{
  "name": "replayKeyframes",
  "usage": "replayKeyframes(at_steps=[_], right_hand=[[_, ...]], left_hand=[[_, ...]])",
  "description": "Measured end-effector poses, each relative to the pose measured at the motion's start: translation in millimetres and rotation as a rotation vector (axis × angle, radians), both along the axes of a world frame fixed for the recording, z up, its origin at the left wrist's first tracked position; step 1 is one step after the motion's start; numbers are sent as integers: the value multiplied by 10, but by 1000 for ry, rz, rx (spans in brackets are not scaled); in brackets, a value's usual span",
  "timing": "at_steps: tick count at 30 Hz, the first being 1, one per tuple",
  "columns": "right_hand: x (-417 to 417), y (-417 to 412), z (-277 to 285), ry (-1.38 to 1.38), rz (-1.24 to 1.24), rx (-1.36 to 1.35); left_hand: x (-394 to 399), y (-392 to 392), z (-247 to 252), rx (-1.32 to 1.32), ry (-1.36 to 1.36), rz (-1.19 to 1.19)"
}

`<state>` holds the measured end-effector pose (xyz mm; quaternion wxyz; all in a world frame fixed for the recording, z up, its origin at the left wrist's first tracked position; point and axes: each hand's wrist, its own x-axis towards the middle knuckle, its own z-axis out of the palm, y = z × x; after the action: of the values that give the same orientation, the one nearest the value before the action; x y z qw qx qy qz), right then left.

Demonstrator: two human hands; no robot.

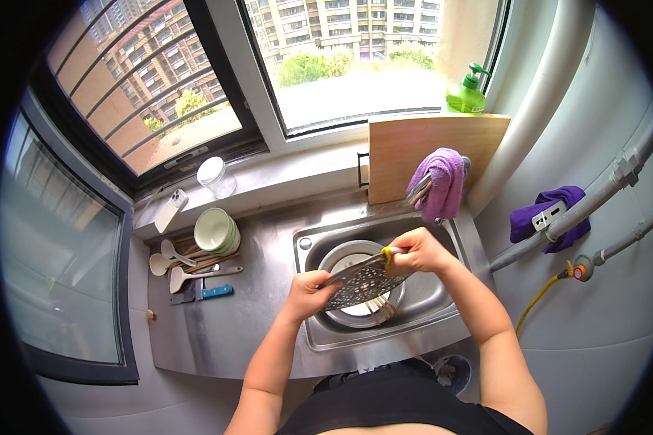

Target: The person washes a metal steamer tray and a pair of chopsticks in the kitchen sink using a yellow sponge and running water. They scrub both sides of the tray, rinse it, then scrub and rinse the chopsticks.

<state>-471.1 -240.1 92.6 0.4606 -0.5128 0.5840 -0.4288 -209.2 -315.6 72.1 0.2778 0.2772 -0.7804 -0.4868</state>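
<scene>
A perforated metal steamer rack (363, 281) is held tilted over the sink (427, 291) between my two hands. My left hand (311, 293) grips its left edge. Its upper right edge is in my right hand (420, 251), beside a bit of yellow material (387, 261) at the rim. Below the rack, a round metal basin (334, 318) sits in the sink, with something white and several wooden chopsticks (382, 310) in it; the rack hides part of these. Behind my right hand, a purple towel (441, 182) hangs over the faucet.
Left on the steel counter are stacked green bowls (216, 232), white ladles (180, 278) and a blue-handled knife (216, 291). The sill holds a phone (171, 211) and a lidded jar (217, 178). A wooden board (392, 163) and green pump bottle (466, 97) stand behind the sink.
</scene>
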Motion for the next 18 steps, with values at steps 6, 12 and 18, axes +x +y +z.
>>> replayKeyframes(at_steps=[6,12,18], right_hand=[[511,-85,116,607,301,-345],[297,-96,211,390,245,-186],[-369,27,-104,-191,-61,-154]], left_hand=[[-272,132,-86,-168,-59,-109],[-192,155,-36,-72,11,11],[143,53,-250,220,323,188]])
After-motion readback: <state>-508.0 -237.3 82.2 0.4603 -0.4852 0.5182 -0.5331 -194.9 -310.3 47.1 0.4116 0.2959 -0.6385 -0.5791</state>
